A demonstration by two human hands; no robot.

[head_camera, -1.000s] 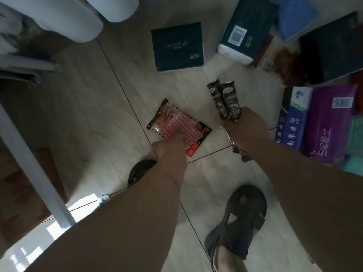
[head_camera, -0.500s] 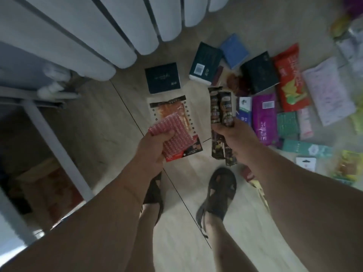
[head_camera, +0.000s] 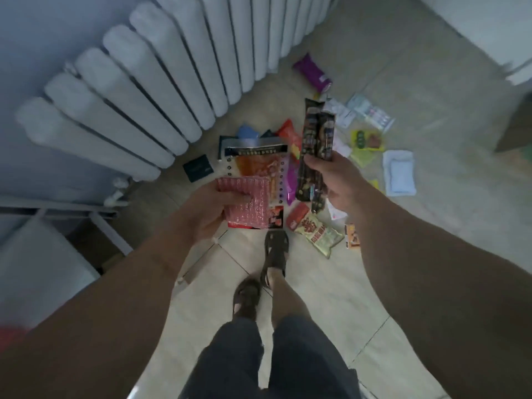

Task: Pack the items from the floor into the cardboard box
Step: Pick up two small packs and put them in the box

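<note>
A person stands over packets scattered on the tiled floor (head_camera: 331, 306) beside a white radiator (head_camera: 161, 90). The left hand (head_camera: 213, 214) grips a pink packet and a flat orange snack pack (head_camera: 253, 180); the right hand (head_camera: 334, 174) holds dark stick sachets (head_camera: 318, 133). A cardboard box (head_camera: 515, 125) edges in at far right. Both hands have risen from floor level, and the view has pulled back.

Both bare forearms extended forward, raised at chest level. Left hand (head_camera: 211, 210) closed, thumb on top, fingers curled underneath held load. Right hand (head_camera: 335, 175) closed in fist-like grip, knuckles turned up. Hands held apart, level. Legs seen below, sandalled feet staggered.
</note>
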